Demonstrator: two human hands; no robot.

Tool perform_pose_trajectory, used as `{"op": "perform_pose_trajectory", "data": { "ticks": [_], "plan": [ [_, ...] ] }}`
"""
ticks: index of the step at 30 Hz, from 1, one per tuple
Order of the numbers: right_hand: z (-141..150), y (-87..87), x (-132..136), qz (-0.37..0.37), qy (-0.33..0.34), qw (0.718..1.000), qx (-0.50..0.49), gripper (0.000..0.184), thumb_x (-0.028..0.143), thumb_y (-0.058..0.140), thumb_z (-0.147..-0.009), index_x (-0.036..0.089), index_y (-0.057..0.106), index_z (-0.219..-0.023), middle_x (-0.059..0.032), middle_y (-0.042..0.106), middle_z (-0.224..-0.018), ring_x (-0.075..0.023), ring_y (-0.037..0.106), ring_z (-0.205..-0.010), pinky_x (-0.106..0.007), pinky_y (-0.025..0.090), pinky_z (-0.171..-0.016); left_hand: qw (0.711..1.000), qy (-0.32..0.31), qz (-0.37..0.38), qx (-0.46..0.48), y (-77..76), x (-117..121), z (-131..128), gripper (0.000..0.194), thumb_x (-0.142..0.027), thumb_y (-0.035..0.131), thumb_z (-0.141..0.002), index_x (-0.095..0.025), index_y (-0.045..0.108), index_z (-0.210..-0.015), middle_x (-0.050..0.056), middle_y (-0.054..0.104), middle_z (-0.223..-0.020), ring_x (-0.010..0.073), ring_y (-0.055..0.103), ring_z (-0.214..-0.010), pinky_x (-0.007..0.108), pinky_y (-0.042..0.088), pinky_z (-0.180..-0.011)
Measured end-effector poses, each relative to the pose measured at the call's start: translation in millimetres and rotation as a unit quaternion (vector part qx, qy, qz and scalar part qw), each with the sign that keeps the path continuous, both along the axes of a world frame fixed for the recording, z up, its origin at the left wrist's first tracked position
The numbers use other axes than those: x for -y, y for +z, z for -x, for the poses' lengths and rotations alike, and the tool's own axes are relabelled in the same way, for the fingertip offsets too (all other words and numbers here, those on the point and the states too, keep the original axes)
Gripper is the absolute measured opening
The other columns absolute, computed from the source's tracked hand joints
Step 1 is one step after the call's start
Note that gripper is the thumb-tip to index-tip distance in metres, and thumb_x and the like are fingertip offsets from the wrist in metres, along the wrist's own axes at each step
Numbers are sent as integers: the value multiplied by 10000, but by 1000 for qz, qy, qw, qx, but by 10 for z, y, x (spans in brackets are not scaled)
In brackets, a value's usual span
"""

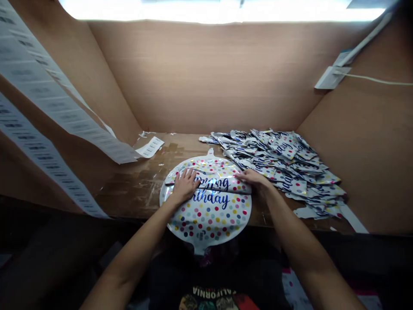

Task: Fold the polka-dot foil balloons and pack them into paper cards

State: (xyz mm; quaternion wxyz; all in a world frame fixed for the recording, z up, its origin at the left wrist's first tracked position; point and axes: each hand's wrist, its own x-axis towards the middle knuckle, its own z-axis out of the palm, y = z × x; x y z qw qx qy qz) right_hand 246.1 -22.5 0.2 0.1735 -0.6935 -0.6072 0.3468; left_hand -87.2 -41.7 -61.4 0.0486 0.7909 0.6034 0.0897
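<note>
From my remote seat, I have the foil balloon (pixel 209 221) lying flat at the front of the tabletop (pixel 129 193), its lower rim and bottom tab reaching past the front edge towards the dark shirt (pixel 219 280). A folded band (pixel 222 183) crosses its upper half, the lettering there upside down to me.

My left grip (pixel 186 185) is spread open, fingers resting on the band's left part, clasping nothing that I can see. My right grip (pixel 254 178) has its fingers drawn in at the band's right end; I can't tell how firmly they close, since the thumb is hard to make out.

Room to move is mostly on the left, where brown taped surface shows between the balloon and the side wall, with a loose label piece (pixel 150 147) near the back. To the right, the pile of folded balloons (pixel 284 168) comes close to the upper right rim (a tight corner for my right wrist). The cardboard back wall (pixel 200 77) stands beyond a narrow strip of surface.

Long label strips (pixel 67 116) hang across the left side and hide part of that wall. The lamp (pixel 193 9) glares and is cut off at the top. Below the front edge everything sinks into shadow, and the items there are too dark to name.
</note>
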Motion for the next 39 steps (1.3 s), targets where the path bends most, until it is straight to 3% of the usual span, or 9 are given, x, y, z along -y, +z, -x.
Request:
{"op": "perform_pose_trajectory", "data": {
  "ticks": [6,13,21,24,27,31,35,37,39],
  "plan": [
    [123,-365,297,-68,-59,976,197,423,422,408,-1056,137,697,-1174,-210,741,-1067,-298,705,-1000,-342,482,-844,997,83,11,3,-21,-9,-2,751,-681,240,-1009,-252,384,-1609,64,276,-1707,391,148,-1577,655,86,-1239],
    [-750,-426,919,-35,-27,930,366,417,445,384,-1072,174,695,-1129,-179,754,-970,-298,738,-923,-346,498,-800,987,141,72,9,113,-104,29,817,-727,225,-978,-217,417,-1587,97,241,-1717,432,127,-1567,693,97,-1218],
    [-682,-516,1552,-48,-56,937,341,381,422,361,-1088,222,682,-1036,-113,749,-897,-250,719,-810,-312,451,-740,986,-16,162,-28,403,-202,-778,750,-746,719,-668,-169,719,-1148,222,584,-1363,421,513,-1265,497,483,-976],
    [-680,-449,1490,-72,-74,936,337,381,430,387,-1075,202,690,-1042,-145,734,-940,-279,709,-865,-358,467,-789,975,-64,211,-24,472,-149,-928,439,-573,748,-721,-177,743,-909,163,688,-1125,325,651,-1009,356,516,-798],
    [-711,-251,1287,-181,-33,928,325,405,451,546,-1005,176,629,-1290,-198,680,-1223,-342,636,-1137,-428,460,-954,972,-108,207,-13,638,-39,-948,232,-432,663,-846,-205,705,-868,79,711,-895,231,661,-794,291,477,-694],
    [-663,339,921,-308,93,912,254,792,354,719,-884,167,376,-1573,-202,399,-1603,-383,380,-1458,-538,248,-1205,978,-203,44,-21,1128,211,-901,149,-208,512,-945,-210,659,-917,68,687,-844,216,631,-761,296,446,-698],
    [-538,861,838,-353,232,891,166,442,140,510,-970,239,588,-1394,-109,584,-1477,-307,517,-1366,-547,145,-1263,949,-294,-114,-3,1546,595,-687,228,-208,429,-1028,-211,651,-975,69,681,-861,203,631,-784,311,469,-750],
    [-458,810,984,-362,282,875,152,342,157,436,-1019,259,678,-1238,-89,644,-1410,-283,570,-1312,-535,193,-1261,934,-328,-141,16,1482,830,-519,220,-220,439,-1042,-224,652,-1097,75,708,-949,202,654,-849,315,493,-785],
    [-385,497,1198,-372,306,863,154,306,170,442,-1028,231,705,-1172,-111,631,-1431,-288,571,-1325,-545,277,-1228,930,-339,-140,25,1205,1050,-348,277,-186,435,-1039,-229,629,-1232,89,722,-1025,203,674,-891,314,521,-787]
  ]
}}
